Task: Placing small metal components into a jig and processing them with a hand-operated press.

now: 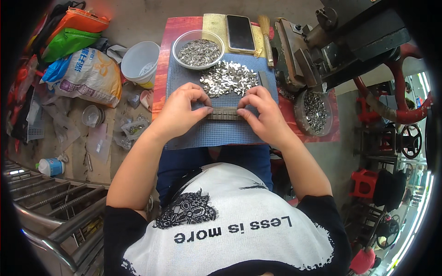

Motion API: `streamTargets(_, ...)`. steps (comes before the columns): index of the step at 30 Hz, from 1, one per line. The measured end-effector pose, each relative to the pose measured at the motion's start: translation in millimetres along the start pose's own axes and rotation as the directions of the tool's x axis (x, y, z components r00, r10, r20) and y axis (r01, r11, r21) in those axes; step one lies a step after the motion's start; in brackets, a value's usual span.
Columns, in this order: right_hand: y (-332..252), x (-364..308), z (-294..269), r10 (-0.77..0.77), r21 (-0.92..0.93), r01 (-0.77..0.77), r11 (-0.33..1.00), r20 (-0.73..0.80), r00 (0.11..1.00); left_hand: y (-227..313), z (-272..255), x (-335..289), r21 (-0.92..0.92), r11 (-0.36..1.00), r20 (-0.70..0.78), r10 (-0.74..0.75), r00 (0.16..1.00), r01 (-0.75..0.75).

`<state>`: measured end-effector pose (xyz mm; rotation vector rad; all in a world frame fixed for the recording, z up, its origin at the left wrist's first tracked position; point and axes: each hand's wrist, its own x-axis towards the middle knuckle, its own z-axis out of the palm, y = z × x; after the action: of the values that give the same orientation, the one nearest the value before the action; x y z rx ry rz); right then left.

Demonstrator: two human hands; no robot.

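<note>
On the blue textured mat (216, 137) in front of me lies a narrow grey metal bar (224, 114) with a row of cross slots. My left hand (181, 111) pinches its left end between thumb and bent fingers. At the right end, the thumb and curled fingers of my right hand (267, 114) close on it in the same way. Just beyond the bar spreads a loose pile of small shiny metal pieces (232, 78). A clear round bowl (175, 52) behind the pile holds many more small metal pieces. Whether the slots contain pieces is too small to tell.
A phone (240, 33) lies on a yellow cloth (213, 24) at the back, beside a brush (266, 39). To the right stand a dark machine (340, 57) and a round tub (300, 122) of metal bits. A white bucket (134, 60) and bags (92, 76) are left.
</note>
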<state>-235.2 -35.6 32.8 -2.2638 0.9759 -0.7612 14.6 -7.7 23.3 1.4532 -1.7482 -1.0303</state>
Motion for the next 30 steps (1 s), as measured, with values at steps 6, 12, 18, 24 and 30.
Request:
streamTargets(6, 1.1, -9.2, 10.0, 0.018, -0.056, -0.018, 0.998, -0.001, 1.0, -2.5, 3.3, -3.5, 0.172, 0.973, 0.009, 0.155, 0.988, -0.154)
streamTargets(12, -0.2, -10.3, 13.8, 0.01, -0.051, -0.013, 0.999, -0.063, 0.998, 3.7, -1.4, -5.3, 0.156, 0.986, 0.022, 0.056, 0.998, -0.059)
streamTargets(18, 0.6, -11.9, 10.4, -0.006, -0.08, 0.001, 0.997, -0.055, 0.998, 7.1, -4.1, -2.2, 0.166, 0.986, 0.063, 0.001, 0.998, -0.011)
streamTargets(24, -2.3, -9.1, 6.5, -0.072, -0.182, 0.066, 0.981, -0.027, 0.997, 13.7, 23.9, 19.9, 0.307, 0.928, -0.215, 0.283, 0.935, -0.21)
streamTargets(30, 1.5, -9.3, 11.2, -0.105, -0.136, 0.095, 0.986, -0.069, 0.992, 10.8, 42.8, 33.5, 0.494, 0.836, -0.23, 0.39, 0.891, -0.238)
